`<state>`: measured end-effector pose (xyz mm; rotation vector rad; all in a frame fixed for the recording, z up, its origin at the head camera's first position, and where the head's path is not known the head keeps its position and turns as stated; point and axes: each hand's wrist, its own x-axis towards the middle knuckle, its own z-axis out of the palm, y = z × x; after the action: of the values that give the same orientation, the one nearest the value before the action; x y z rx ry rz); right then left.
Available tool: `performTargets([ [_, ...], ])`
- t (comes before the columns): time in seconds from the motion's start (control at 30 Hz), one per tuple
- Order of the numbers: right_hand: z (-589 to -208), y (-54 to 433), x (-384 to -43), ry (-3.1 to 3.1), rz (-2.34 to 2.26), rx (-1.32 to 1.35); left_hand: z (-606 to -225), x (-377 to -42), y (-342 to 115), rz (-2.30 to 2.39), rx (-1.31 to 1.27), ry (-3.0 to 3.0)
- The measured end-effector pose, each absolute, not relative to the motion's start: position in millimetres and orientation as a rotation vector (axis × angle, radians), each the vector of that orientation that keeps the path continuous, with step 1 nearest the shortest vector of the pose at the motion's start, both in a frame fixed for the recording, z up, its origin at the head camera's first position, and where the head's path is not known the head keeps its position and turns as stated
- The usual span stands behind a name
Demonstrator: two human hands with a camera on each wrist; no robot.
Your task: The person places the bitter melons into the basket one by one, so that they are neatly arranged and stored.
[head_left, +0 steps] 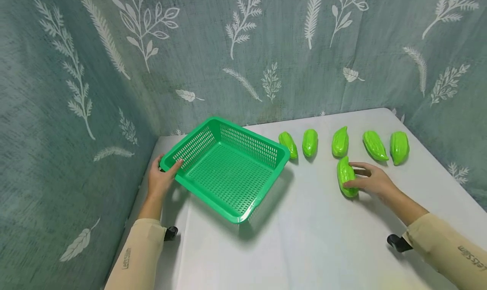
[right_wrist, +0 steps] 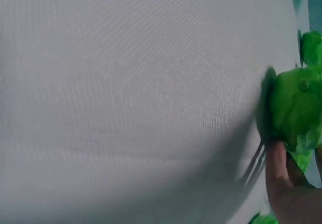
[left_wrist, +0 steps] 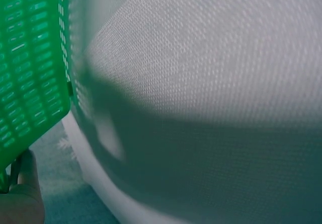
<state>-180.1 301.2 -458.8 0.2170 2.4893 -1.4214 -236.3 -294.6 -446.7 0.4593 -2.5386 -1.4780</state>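
Note:
My left hand (head_left: 160, 179) grips the left corner of a green plastic basket (head_left: 262, 195), its thumb over the rim. The basket is tilted, slotted along its walls, and nothing lies inside. In the left wrist view, part of the hand (left_wrist: 22, 199) shows under the slotted basket wall (left_wrist: 30, 73). On the right, my right hand (head_left: 370, 180) holds a glossy light-green ridged gourd (head_left: 345, 176) from its right side, thumb near the lower end and fingers farther up. The right wrist view shows the blunt end of this gourd (right_wrist: 294, 103) against the fingers (right_wrist: 276, 166).
Several similar gourds lie in a row toward the table's back, including one (head_left: 340, 142) just beyond the held gourd and one (head_left: 288, 145) beside the basket's right corner. A white cloth covers the table (head_left: 304, 239). Patterned green fabric (head_left: 289, 49) hangs behind and to the sides.

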Motion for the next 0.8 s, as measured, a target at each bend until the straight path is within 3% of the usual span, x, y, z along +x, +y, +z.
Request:
performTargets([
  [0.3, -449.5, 302.1, -175.0, 2.536, -1.45, 0.203, -446.7, -233.4, -295.5, -1.423, 0.491, -2.585],
  [0.8, -394.2, 274.0, -224.1, 2.628, -1.438, 0.251, -440.4, -238.1, -292.6, -1.407, 0.509, -2.61],
])
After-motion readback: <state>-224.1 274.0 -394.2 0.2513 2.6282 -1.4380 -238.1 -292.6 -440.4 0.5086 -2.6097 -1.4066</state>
